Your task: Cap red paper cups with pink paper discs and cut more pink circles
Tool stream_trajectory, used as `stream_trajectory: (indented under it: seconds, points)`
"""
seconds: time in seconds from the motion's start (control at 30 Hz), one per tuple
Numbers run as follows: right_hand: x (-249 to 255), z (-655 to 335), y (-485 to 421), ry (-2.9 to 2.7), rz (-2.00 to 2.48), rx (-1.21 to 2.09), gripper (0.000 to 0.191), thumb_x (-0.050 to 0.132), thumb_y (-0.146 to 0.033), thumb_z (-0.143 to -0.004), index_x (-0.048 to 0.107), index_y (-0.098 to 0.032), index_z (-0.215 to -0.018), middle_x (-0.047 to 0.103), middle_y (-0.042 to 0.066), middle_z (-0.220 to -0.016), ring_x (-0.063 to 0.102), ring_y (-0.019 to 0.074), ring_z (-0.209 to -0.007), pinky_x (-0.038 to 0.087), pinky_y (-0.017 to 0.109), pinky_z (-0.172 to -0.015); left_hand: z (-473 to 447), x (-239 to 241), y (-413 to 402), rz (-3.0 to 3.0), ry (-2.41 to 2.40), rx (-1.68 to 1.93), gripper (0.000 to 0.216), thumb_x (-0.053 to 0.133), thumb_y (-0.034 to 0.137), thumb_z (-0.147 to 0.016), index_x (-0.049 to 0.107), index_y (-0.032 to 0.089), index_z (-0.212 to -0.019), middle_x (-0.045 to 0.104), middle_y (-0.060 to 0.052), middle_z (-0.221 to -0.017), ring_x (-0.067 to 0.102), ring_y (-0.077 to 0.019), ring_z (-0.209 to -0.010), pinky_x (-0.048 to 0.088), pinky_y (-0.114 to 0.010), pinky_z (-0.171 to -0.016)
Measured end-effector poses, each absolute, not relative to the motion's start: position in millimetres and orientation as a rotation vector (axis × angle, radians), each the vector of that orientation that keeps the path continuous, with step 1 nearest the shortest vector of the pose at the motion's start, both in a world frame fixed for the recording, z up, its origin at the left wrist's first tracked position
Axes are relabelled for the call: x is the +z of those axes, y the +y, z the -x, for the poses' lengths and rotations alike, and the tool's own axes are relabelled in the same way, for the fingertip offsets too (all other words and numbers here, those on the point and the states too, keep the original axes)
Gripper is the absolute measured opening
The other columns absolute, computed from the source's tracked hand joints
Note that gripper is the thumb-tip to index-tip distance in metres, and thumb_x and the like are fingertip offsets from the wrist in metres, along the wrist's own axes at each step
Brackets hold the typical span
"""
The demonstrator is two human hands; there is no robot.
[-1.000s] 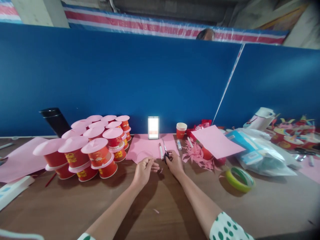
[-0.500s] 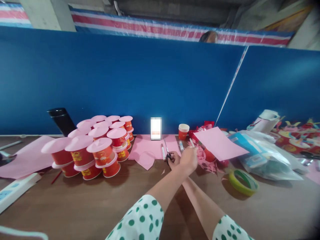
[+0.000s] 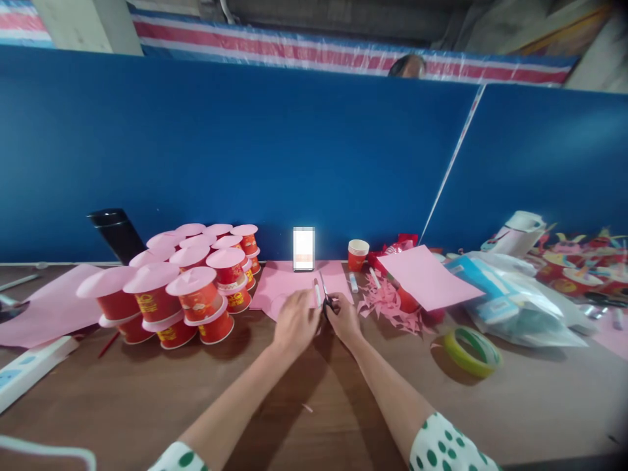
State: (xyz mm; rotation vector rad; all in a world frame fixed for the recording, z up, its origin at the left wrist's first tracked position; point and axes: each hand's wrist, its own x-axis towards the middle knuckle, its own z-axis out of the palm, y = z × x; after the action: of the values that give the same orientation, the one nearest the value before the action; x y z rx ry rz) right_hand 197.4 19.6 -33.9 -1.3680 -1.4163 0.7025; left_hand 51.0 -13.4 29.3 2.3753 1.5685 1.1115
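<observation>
Pink paper (image 3: 275, 278) lies by the middle of the desk's (image 3: 304, 435) back edge. Our right hand (image 3: 344, 319) grips the scissors (image 3: 326, 302) by their black handles, blades pointing toward that edge. Our left hand (image 3: 296, 325) is bent just beside it, over the paper's near side; we cannot tell whether its fingers pinch anything. Along the back edge we see stacked red cups (image 3: 199, 304) leftward and pink scraps (image 3: 385, 301) rightward, with yellow tape (image 3: 464, 366) farther from that edge.
</observation>
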Motion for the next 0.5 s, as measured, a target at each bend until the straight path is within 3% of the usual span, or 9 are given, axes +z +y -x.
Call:
stream_trajectory:
  seconds: [0.13,0.23,0.33,0.5]
  points:
    - [-35,-199,20,-1.460,1.383,0.683,0.026,0.058,-0.027,-0.072,0.058,-0.024,-0.098,0.067,0.001,-0.076,0.062,0.0165,-0.063,0.047,0.026,-0.053,-2,9,4,-2.239,1.996,0.717,0.055,0.047,0.040,-0.080,0.045,0.003,-0.121,0.050,-0.024,-0.122,0.045,-0.0333,-0.115,0.035,-0.042,-0.094]
    - [-36,-200,20,-1.485,1.395,0.650,0.026,0.057,-0.029,-0.073,0.058,-0.024,-0.099,0.067,0.001,-0.078,0.062,0.0167,-0.064,0.048,0.027,-0.054,11,-7,11,-2.249,2.095,0.553,0.075,0.050,0.056,-0.074,0.041,0.004,-0.127,0.040,-0.027,-0.133,0.030,-0.0370,-0.127,0.025,-0.046,-0.100]
    - [-37,-200,20,-1.501,1.404,0.618,0.026,0.056,-0.029,-0.074,0.058,-0.024,-0.100,0.067,0.001,-0.078,0.063,0.0169,-0.066,0.048,0.027,-0.056,9,-15,9,-2.271,2.093,0.442,0.068,0.044,0.060,-0.075,0.049,0.008,-0.119,0.046,-0.024,-0.128,0.037,-0.0357,-0.122,0.028,-0.044,-0.098]
    - [-37,-199,20,-1.512,1.421,0.592,0.026,0.054,-0.029,-0.075,0.057,-0.024,-0.100,0.067,0.002,-0.079,0.063,0.0174,-0.069,0.048,0.027,-0.058,-1,-9,0,-2.379,1.999,0.400,0.048,0.041,0.050,-0.082,0.056,0.013,-0.109,0.054,-0.018,-0.117,0.044,-0.0320,-0.114,0.032,-0.043,-0.095]
